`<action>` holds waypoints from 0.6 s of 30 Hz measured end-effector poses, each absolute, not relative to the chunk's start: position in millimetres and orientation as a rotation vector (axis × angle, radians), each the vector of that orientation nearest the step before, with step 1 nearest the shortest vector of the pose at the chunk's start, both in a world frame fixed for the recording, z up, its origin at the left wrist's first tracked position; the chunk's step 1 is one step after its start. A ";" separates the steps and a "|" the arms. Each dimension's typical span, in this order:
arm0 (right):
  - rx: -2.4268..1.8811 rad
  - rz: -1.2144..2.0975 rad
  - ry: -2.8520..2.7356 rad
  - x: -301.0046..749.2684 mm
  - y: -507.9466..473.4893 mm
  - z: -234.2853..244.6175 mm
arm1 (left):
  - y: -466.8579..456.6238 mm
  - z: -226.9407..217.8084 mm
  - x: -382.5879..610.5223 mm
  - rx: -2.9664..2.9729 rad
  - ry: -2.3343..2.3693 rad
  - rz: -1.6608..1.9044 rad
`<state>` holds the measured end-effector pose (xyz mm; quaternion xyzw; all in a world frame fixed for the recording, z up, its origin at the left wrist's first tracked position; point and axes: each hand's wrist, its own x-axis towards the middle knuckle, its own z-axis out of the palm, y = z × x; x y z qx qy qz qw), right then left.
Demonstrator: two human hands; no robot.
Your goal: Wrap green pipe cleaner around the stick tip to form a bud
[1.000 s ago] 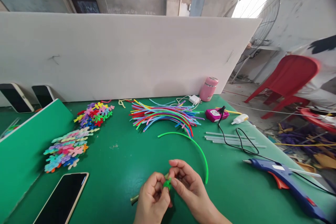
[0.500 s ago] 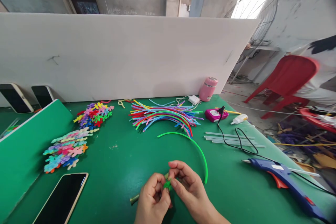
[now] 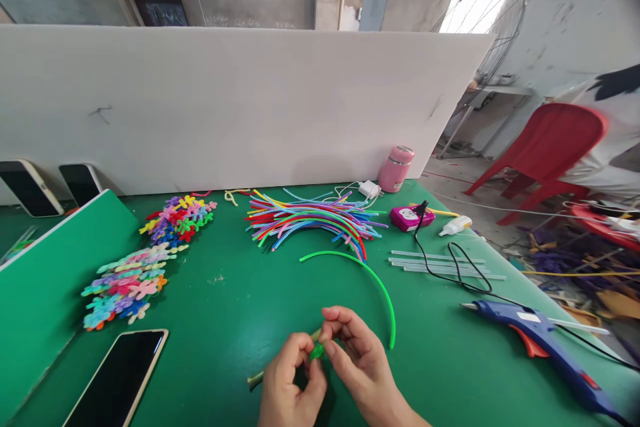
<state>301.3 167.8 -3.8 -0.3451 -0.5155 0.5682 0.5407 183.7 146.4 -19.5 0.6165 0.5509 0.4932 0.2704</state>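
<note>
Between the fingertips of both hands is a small bright green piece [image 3: 317, 351], partly covered by the fingers. My left hand [image 3: 294, 380] pinches it from the left, and my right hand [image 3: 357, 368] pinches it from the right. An olive-green stick [image 3: 255, 381] runs behind my left hand, its upper end showing near the fingertips; whether it is held or lies on the table I cannot tell. Just beyond my right hand, a curved bright green strand [image 3: 375, 275] lies on the green table [image 3: 220, 320].
Multicoloured strands [image 3: 310, 219] lie in a bundle behind, with colourful flower-shaped pieces [image 3: 131, 285] and a phone [image 3: 120, 380] to the left. On the right are a blue glue gun [image 3: 540, 333], clear glue sticks [image 3: 440, 263], a black cable and a pink bottle [image 3: 397, 170].
The small green piece has turned slightly between my fingers. My left hand's thumb and fingers have shifted a little; the things on the table stay put.
</note>
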 end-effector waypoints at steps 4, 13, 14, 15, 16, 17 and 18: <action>-0.787 1.367 -1.236 302.8 169.0 -4.5 | 150.1 -21.1 178.3 1.573 1.363 1.270; -0.783 1.366 -1.240 303.6 169.5 -4.6 | 148.1 -20.0 180.0 1.422 1.341 1.265; -0.779 1.363 -1.244 303.7 169.7 -4.6 | 148.1 -20.1 180.0 1.402 1.328 1.260; -0.778 1.359 -1.246 303.9 169.8 -4.4 | 148.3 -20.3 179.8 1.383 1.314 1.255; -0.779 1.355 -1.248 304.1 169.9 -4.3 | 148.7 -20.5 179.5 1.366 1.299 1.250; -0.779 1.351 -1.250 304.4 169.9 -4.0 | 149.2 -20.8 179.2 1.350 1.288 1.246; -0.780 1.346 -1.250 304.8 169.8 -3.7 | 149.6 -20.8 178.9 1.337 1.275 1.240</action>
